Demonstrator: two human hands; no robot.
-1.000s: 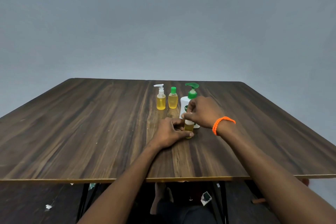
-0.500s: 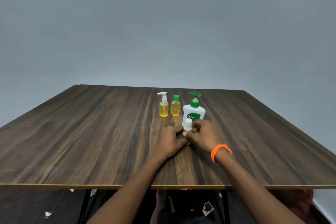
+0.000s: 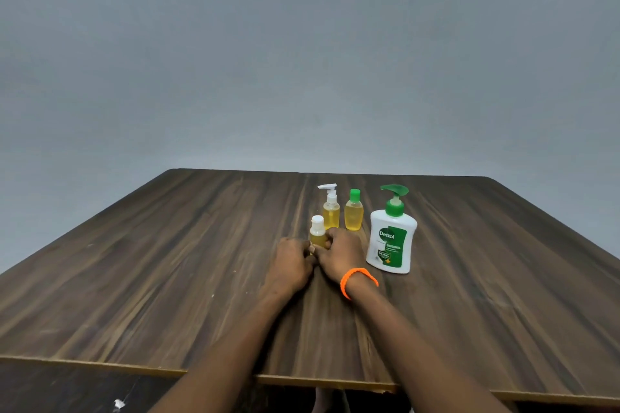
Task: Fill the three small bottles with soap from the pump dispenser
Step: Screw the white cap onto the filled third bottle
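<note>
Three small bottles (image 3: 317, 234) hold yellow soap — capped.

Head-worn view, forward-down over table (image 3: 167, 278)

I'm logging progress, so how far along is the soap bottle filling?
Nearly done, it seems. The white-pump bottle and green-cap bottle stand capped, holding yellow soap. Both hands, left and right, hold the third, white-cap bottle, also yellow and capped. Left: setting it by the others. The dispenser stands untouched.
</note>
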